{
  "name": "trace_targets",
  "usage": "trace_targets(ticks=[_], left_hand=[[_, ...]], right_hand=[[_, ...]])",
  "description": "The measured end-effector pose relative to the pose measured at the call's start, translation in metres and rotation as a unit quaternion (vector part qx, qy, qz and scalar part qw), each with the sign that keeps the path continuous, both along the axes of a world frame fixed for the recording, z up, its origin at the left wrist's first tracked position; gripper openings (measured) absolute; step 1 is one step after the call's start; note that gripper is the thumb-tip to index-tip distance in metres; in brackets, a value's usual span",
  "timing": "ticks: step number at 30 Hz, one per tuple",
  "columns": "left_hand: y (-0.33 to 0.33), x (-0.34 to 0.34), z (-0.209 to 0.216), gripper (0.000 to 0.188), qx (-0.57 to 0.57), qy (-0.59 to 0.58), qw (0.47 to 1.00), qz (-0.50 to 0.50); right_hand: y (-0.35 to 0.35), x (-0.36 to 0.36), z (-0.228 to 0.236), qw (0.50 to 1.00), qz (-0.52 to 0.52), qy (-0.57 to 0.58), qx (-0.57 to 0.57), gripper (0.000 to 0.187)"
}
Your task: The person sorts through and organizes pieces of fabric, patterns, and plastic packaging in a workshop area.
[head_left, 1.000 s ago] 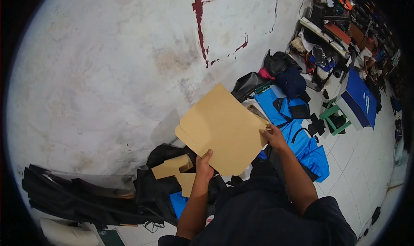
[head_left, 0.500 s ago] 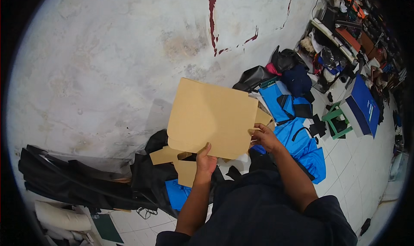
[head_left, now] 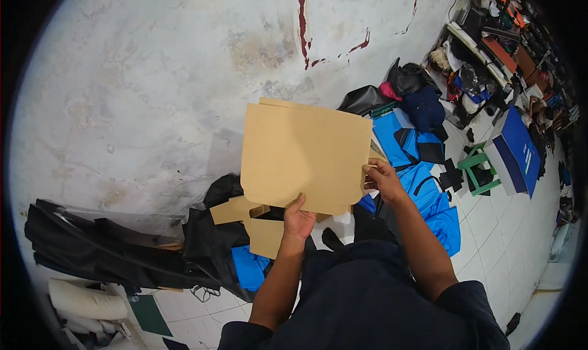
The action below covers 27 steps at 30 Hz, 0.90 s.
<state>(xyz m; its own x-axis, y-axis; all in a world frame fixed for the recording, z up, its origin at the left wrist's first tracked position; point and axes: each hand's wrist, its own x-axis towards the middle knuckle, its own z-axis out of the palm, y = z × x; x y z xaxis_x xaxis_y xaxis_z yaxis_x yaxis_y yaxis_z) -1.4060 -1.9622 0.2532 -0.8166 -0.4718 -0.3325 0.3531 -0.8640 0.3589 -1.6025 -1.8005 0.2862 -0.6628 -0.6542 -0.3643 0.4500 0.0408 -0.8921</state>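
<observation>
Two or more tan cardboard sheets [head_left: 306, 154] with rounded lower corners are held up in front of me, stacked and slightly out of line. My left hand [head_left: 299, 220] grips them at the lower edge, thumb on the front face and fingers behind. At the right edge, my right hand [head_left: 382, 179] pinches the sheets near the lower corner. Below and left of the stack, more tan cardboard pieces [head_left: 272, 238] lie on black material. The lower sheets of the stack are mostly hidden behind the front one.
Blue fabric [head_left: 429, 194] lies on the tiled floor to the right. Beyond it stand a green stool [head_left: 476, 169] and a blue box [head_left: 517, 151]. Black sheet material [head_left: 104, 249] lies along the wall at left. Heaped clutter [head_left: 484, 62] fills the far right.
The front sheet has shifted against the one behind, whose edge now shows along the top. The stack and both hands have moved slightly right.
</observation>
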Motion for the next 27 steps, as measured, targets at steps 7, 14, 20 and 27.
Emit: trace_targets(ticks=[7, 14, 20, 27], left_hand=[[-0.001, -0.002, -0.004, 0.035, 0.005, 0.012, 1.000, -0.001], [0.003, 0.001, -0.006, 0.035, -0.006, -0.003, 1.000, 0.013], [-0.001, 0.009, -0.016, 0.036, 0.024, 0.018, 1.000, -0.007], [0.002, 0.011, -0.015, 0.038, 0.009, 0.003, 1.000, 0.008]], right_hand=[[0.002, -0.001, -0.001, 1.000, -0.007, -0.021, -0.010, 0.023], [0.007, 0.003, -0.001, 0.999, 0.012, -0.038, 0.012, 0.023], [0.005, 0.009, -0.006, 0.998, 0.042, -0.045, 0.027, 0.029], [-0.004, 0.023, -0.001, 0.996, 0.055, -0.071, 0.001, 0.040]])
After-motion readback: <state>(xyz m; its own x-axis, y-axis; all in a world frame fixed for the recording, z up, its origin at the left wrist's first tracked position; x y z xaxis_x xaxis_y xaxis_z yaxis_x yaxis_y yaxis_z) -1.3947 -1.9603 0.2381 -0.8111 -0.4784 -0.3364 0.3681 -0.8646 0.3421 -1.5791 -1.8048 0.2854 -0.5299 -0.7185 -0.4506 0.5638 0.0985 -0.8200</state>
